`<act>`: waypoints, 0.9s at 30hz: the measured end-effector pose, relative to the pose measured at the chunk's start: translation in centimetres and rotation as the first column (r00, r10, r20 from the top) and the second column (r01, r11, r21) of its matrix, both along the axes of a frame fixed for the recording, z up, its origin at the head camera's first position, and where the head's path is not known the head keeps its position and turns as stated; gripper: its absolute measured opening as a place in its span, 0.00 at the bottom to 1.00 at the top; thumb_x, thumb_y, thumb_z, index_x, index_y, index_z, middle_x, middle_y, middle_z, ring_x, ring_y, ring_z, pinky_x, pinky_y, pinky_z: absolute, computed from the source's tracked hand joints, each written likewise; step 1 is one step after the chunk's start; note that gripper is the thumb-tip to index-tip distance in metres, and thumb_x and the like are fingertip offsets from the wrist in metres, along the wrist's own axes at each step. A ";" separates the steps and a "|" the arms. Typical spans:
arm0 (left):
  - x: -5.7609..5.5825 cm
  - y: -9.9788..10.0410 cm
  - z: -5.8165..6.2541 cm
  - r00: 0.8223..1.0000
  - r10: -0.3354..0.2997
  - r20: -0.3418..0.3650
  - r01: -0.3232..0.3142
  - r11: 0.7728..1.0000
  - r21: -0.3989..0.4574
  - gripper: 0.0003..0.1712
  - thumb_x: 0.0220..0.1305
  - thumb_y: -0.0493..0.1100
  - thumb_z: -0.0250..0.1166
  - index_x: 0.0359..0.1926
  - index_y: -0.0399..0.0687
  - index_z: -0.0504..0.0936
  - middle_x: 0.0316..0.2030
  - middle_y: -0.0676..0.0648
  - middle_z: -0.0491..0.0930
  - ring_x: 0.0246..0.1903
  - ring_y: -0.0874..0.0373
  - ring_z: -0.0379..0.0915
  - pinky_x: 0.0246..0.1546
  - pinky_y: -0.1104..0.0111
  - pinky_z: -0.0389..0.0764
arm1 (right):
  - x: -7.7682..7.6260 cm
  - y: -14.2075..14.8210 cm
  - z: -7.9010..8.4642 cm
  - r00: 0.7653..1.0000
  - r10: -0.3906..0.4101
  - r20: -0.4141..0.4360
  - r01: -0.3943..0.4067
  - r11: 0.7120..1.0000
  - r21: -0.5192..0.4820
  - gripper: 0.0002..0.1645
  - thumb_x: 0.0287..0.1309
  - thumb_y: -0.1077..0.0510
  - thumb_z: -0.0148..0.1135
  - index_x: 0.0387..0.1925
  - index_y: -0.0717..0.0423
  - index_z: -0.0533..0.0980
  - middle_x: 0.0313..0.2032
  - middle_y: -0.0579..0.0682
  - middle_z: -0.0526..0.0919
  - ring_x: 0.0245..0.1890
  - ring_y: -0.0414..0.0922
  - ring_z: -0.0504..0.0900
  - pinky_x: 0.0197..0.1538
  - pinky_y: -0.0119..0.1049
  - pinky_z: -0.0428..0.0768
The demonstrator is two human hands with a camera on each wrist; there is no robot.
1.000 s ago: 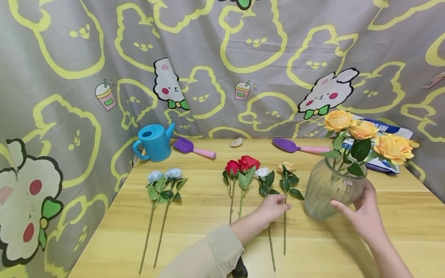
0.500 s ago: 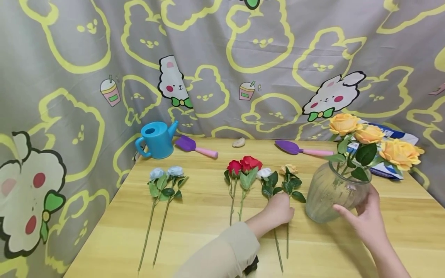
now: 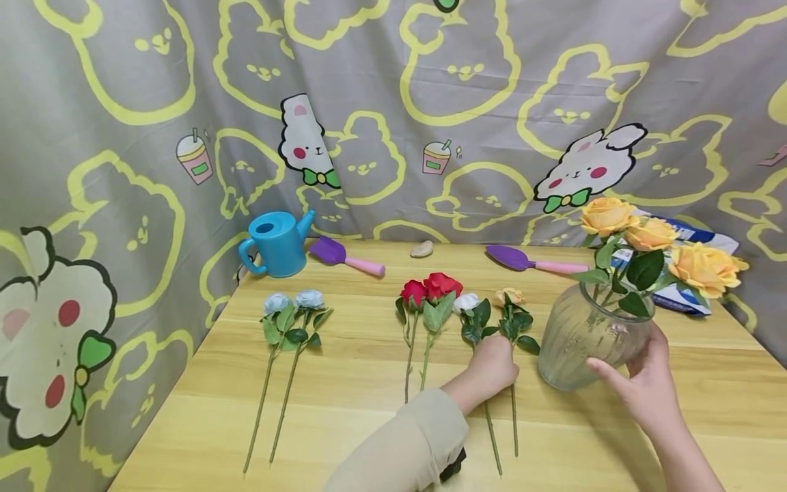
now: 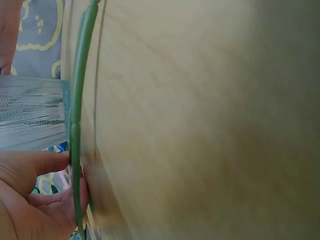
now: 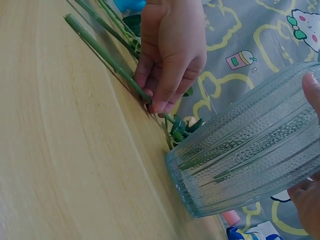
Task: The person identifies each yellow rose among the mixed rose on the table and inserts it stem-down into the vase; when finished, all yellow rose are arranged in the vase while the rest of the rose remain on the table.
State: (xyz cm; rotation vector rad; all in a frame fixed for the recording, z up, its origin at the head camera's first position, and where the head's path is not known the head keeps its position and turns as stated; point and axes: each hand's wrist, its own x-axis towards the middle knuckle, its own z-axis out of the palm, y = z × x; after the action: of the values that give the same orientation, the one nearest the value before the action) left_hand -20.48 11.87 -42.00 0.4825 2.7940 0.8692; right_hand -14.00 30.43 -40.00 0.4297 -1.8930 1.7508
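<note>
My left hand point(image 3: 492, 369) pinches the green stem point(image 5: 105, 61) of a small pale yellow rose point(image 3: 509, 296) between thumb and fingers, below its leaves. In the left wrist view that stem point(image 4: 77, 100) runs beside the thumb, close over the wood. A ribbed clear glass vase point(image 3: 568, 342) stands just right of it, leaning a little. Three large yellow roses point(image 3: 652, 234) lean out of its mouth. My right hand point(image 3: 645, 386) holds the vase from the right side, thumb on the front. Left of the pale yellow rose lies a white rose point(image 3: 465, 303), its stem partly hidden by the left hand.
Two red roses point(image 3: 443, 283) lie mid-table and two light blue roses point(image 3: 309, 298) at left. Along the back are a blue watering can point(image 3: 278, 246), a purple hand shovel point(image 3: 328, 251), a stone point(image 3: 421, 249), a purple trowel point(image 3: 509, 257) and a blue-and-white bag point(image 3: 682, 303).
My left hand has turned, palm now hidden, and closed on the pale yellow rose's stem, whose lower end has swung slightly right. The right hand still holds the vase.
</note>
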 end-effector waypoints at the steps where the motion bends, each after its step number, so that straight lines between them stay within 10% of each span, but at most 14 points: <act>1: -0.1 0.0 -0.1 0.999 0.019 0.028 -0.020 0.999 0.034 0.25 0.49 0.34 0.63 0.06 0.48 0.58 0.07 0.53 0.53 0.08 0.62 0.53 0.07 0.75 0.58 | 0.0 0.0 0.0 1.000 -0.003 0.001 0.003 1.000 0.004 0.57 0.33 0.89 0.56 0.65 0.58 0.48 0.56 0.53 0.63 0.55 0.39 0.66 0.56 0.21 0.63; 8: -0.5 -0.2 -0.2 0.975 0.121 0.188 -0.180 0.924 0.337 0.06 0.45 0.38 0.70 0.21 0.43 0.79 0.18 0.56 0.74 0.19 0.67 0.68 0.21 0.78 0.69 | 0.0 0.0 0.0 1.000 0.001 -0.019 -0.001 1.000 0.001 0.57 0.32 0.89 0.56 0.65 0.59 0.48 0.55 0.52 0.63 0.54 0.38 0.66 0.55 0.21 0.64; 14: -0.7 -1.2 1.4 0.943 0.042 0.329 -0.256 0.722 0.643 0.09 0.47 0.33 0.68 0.32 0.36 0.81 0.21 0.51 0.79 0.22 0.63 0.74 0.28 0.70 0.78 | 0.0 0.0 -0.1 1.000 0.005 -0.022 -0.005 1.000 -0.007 0.57 0.31 0.89 0.56 0.65 0.59 0.48 0.54 0.52 0.64 0.54 0.38 0.67 0.55 0.21 0.64; 17: -0.8 -2.5 2.7 0.943 -0.011 0.331 -0.246 0.647 0.722 0.09 0.49 0.32 0.67 0.34 0.34 0.80 0.23 0.50 0.77 0.23 0.61 0.75 0.30 0.68 0.80 | -0.1 0.0 -0.1 1.000 0.004 -0.023 -0.004 1.000 -0.007 0.57 0.31 0.89 0.56 0.65 0.59 0.48 0.54 0.52 0.64 0.54 0.38 0.67 0.55 0.20 0.63; 27: -1.6 -8.6 7.6 0.967 -0.151 0.207 -0.104 0.507 0.856 0.10 0.54 0.32 0.63 0.38 0.31 0.77 0.31 0.45 0.80 0.30 0.58 0.77 0.38 0.64 0.79 | -0.1 0.2 -0.2 1.000 0.005 -0.023 -0.004 1.000 0.018 0.57 0.32 0.88 0.56 0.65 0.60 0.48 0.55 0.52 0.63 0.55 0.38 0.66 0.56 0.21 0.62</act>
State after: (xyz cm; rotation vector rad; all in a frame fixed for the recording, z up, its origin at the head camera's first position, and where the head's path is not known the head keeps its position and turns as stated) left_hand -22.06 3.28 -34.37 0.4616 1.8920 2.1511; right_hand -14.08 30.66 -40.23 0.4593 -1.8949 1.7257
